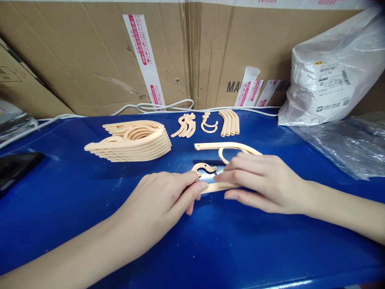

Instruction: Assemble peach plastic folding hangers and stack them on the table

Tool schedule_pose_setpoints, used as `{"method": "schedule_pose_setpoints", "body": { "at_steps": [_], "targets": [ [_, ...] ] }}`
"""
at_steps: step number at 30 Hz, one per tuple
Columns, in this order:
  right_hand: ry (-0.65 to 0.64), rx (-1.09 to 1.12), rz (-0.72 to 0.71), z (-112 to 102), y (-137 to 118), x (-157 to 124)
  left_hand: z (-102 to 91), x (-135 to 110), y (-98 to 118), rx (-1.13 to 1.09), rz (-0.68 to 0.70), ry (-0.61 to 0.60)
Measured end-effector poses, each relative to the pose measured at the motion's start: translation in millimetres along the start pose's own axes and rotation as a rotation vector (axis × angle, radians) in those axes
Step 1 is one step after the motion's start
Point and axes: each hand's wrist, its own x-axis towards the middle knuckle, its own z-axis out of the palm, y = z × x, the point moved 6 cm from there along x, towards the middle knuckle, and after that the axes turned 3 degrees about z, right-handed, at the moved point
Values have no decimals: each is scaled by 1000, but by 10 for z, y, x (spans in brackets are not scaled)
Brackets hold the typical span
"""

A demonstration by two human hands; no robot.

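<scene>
Between my hands is a curved beige plastic hanger arm (221,187). My left hand (168,196) pinches its left end between thumb and fingers. My right hand (264,182) is closed around its other end, which the fingers partly cover. A beige hanger hook (206,165) stands just above the arm, against my left fingertips; whether it is joined to the arm I cannot tell. Behind my right hand lies another hanger arm (228,145) with a round loop, its right part hidden by the knuckles.
A stack of beige hangers (135,144) lies at the left. Toward the back are small hooks (186,124), more hooks (208,123) and curved arms (230,122). A white cable (168,106) runs along the cardboard boxes (99,52). A plastic bag (319,80) and dark phone-like object (19,170) flank the blue table (192,249).
</scene>
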Motion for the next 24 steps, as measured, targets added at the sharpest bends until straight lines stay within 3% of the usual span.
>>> {"method": "schedule_pose_setpoints", "body": {
  "at_steps": [4,10,16,24],
  "targets": [
    [106,-99,155,-124,229,13,-49,-12,-49,71,11,51],
    [0,-39,366,-44,456,-10,-68,-63,-72,324,80,117],
    [-36,-7,347,-7,445,-15,-18,-119,105,459,397,116],
    [-76,-101,374,40,405,-27,-4,-144,190,560,530,70]
  ]
}}
